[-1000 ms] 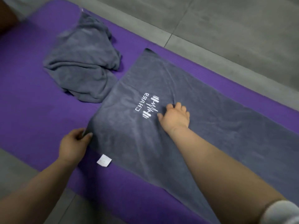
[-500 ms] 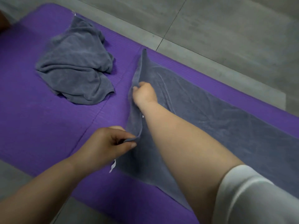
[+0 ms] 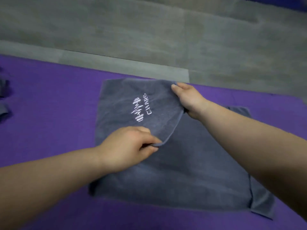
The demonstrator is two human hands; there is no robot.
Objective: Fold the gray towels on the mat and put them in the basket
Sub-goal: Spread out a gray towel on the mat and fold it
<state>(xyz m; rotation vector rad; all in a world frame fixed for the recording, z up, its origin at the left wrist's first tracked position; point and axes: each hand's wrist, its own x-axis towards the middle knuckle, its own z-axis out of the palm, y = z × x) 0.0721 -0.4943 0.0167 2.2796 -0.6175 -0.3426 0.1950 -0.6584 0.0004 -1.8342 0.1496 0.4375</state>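
The left hand (image 3: 127,146) pinched the near corner of the folded-over flap of the gray rectangular terry towel (image 3: 191,171) between thumb and curled fingers. The right hand (image 3: 189,100) pinched the flap's far corner likewise. The flap stood slightly off the lower layer, with the white stitched logo (image 3: 141,107) facing up. The towel lay on the purple foam mat (image 3: 49,113), which showed beyond its left and near edges. Both forearms reached forward over the towel.
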